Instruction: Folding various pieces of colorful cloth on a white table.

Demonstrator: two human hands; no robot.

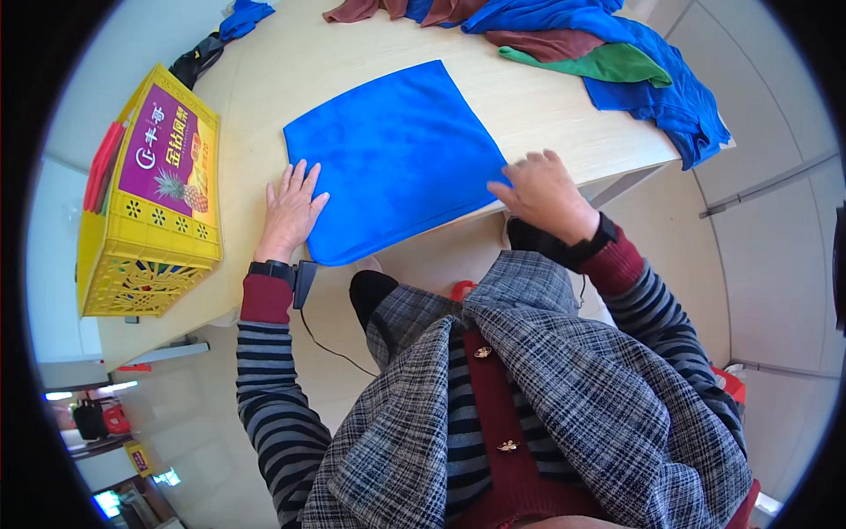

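A bright blue cloth (397,159) lies spread flat on the light wooden table (291,70), its near edge at the table's front edge. My left hand (291,210) rests flat, fingers apart, on the cloth's near left corner. At the near right corner my right hand (542,194) is palm down with fingers curled over the cloth's edge. Neither hand lifts the cloth.
A yellow plastic crate (150,247) with a purple fruit picture stands at the table's left. A heap of blue, green and maroon cloths (608,53) lies at the far right. More dark and blue fabric (216,40) sits at the far left edge.
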